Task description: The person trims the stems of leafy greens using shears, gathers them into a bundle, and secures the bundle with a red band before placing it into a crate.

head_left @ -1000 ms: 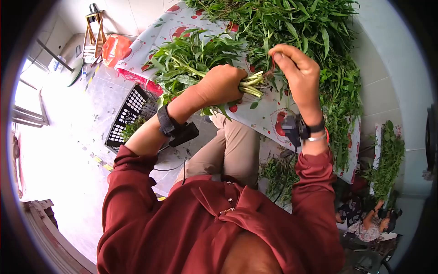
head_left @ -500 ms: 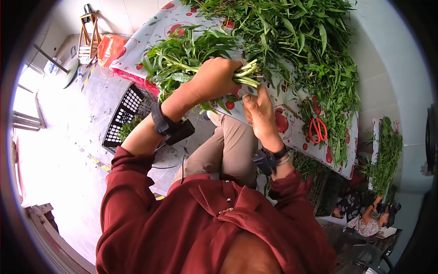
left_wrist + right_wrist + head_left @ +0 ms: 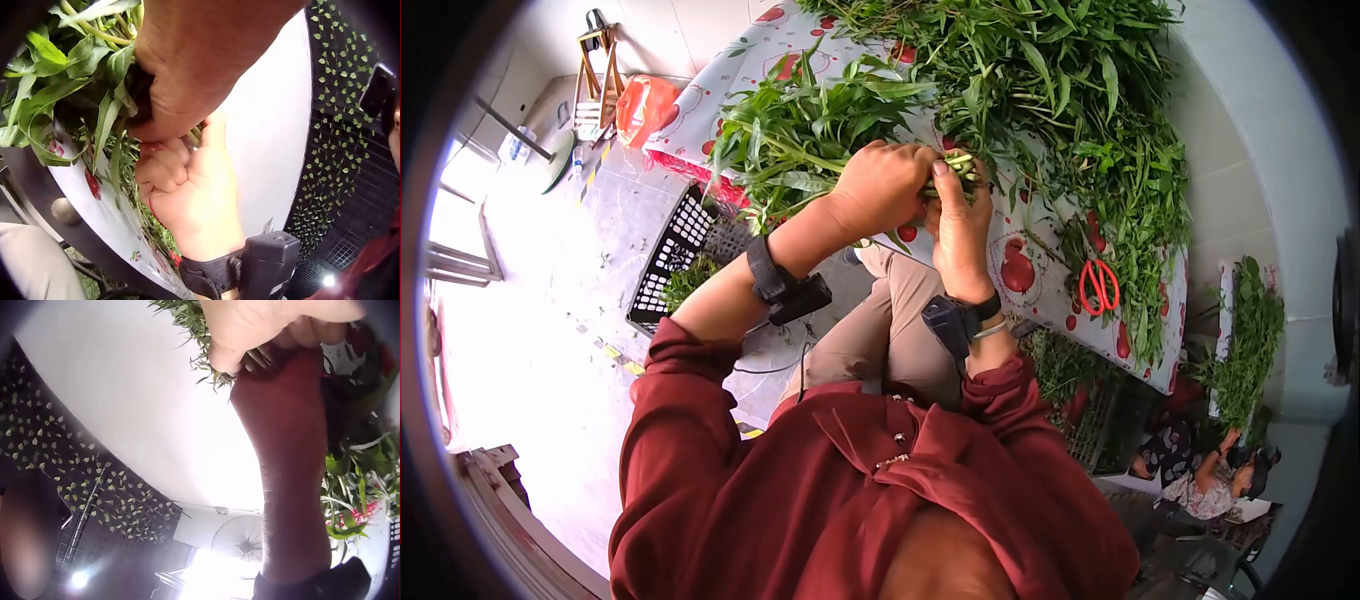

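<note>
In the head view my left hand (image 3: 878, 187) grips a bunch of long-leaved greens (image 3: 795, 150) round its stems, the leaves fanning out to the left over the table. My right hand (image 3: 962, 235) is wrapped about the pale stem ends (image 3: 962, 163), its thumb laid along them right beside the left fist. From the left wrist, the right hand (image 3: 197, 194) shows curled fingers close under the left hand (image 3: 194, 62). A thin red line crosses those fingers. Red-handled scissors (image 3: 1099, 287) lie to the right among loose sprigs.
A large heap of greens (image 3: 1050, 70) covers the far and right side of the table, on a cherry-patterned cloth (image 3: 1040, 290). A black crate (image 3: 668, 255) stands on the floor at left, near an orange bag (image 3: 645, 110). Another person (image 3: 1205, 485) sits at lower right.
My right hand, earlier raised beyond the stem ends pinching a thin reddish strand, has come down and left, then closed round the stem ends. The left hand keeps its grip. The scissors have come into view.
</note>
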`<act>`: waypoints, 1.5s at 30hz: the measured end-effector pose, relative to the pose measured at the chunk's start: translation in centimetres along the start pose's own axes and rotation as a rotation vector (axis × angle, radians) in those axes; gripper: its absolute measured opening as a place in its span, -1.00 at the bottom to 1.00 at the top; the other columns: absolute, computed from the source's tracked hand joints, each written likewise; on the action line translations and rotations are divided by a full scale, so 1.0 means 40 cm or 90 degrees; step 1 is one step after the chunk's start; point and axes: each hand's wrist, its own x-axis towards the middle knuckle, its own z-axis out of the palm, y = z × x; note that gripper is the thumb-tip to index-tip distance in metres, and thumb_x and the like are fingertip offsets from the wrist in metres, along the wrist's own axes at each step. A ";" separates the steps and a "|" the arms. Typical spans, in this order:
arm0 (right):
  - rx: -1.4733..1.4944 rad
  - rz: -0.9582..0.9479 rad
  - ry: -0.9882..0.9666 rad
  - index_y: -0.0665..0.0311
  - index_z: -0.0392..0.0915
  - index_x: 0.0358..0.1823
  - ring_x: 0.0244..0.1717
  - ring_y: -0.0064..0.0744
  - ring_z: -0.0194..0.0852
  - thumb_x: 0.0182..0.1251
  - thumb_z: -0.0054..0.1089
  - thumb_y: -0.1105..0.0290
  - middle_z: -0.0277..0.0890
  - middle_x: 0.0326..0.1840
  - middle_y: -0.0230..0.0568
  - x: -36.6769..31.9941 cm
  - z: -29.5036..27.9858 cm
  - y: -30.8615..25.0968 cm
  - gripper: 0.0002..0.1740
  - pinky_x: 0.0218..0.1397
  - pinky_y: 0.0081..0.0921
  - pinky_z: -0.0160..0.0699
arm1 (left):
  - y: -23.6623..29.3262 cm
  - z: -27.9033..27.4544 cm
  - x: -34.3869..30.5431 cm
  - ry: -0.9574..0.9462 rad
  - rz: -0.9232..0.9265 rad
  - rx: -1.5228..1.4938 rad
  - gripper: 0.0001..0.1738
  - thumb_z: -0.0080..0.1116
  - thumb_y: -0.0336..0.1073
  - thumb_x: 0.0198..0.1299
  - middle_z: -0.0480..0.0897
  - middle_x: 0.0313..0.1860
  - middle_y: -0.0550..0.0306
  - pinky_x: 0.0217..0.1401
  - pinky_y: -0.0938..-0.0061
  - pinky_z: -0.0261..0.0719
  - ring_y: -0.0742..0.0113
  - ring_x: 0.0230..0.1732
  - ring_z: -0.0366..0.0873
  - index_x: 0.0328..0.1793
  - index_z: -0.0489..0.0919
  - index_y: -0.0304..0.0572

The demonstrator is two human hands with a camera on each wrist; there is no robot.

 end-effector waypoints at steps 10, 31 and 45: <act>0.072 0.065 0.003 0.12 0.42 -0.15 -0.53 -0.79 0.25 0.20 0.24 0.28 0.37 -0.39 -0.55 0.001 -0.003 0.003 -0.76 -0.57 -0.78 0.24 | -0.045 -0.060 -0.001 -0.152 0.043 -0.001 -0.56 0.32 -0.11 -0.18 0.63 -0.25 0.00 -0.02 0.25 0.52 0.02 -0.12 0.58 -0.17 0.56 -0.19; -0.197 0.108 -0.081 0.41 0.27 0.26 -0.68 -0.83 -0.11 0.23 0.20 0.48 0.07 -0.58 -0.61 -0.067 -0.158 -0.037 -0.44 -0.69 -0.77 -0.13 | -0.063 -0.048 0.031 -0.095 -0.118 -0.030 -0.63 0.27 -0.10 -0.10 0.61 -0.40 -0.08 -0.21 0.14 0.51 -0.09 -0.28 0.57 -0.21 0.57 -0.15; -0.523 -0.086 -0.263 0.37 0.62 -0.26 -0.43 -0.61 0.35 0.17 0.22 0.53 0.41 -0.41 -0.37 -0.114 -0.166 -0.071 -0.89 -0.33 -0.63 0.36 | -0.054 -0.030 0.025 -0.080 -0.094 0.014 -0.64 0.30 -0.12 -0.10 0.61 -0.40 -0.05 -0.20 0.14 0.52 -0.08 -0.28 0.58 -0.23 0.55 -0.15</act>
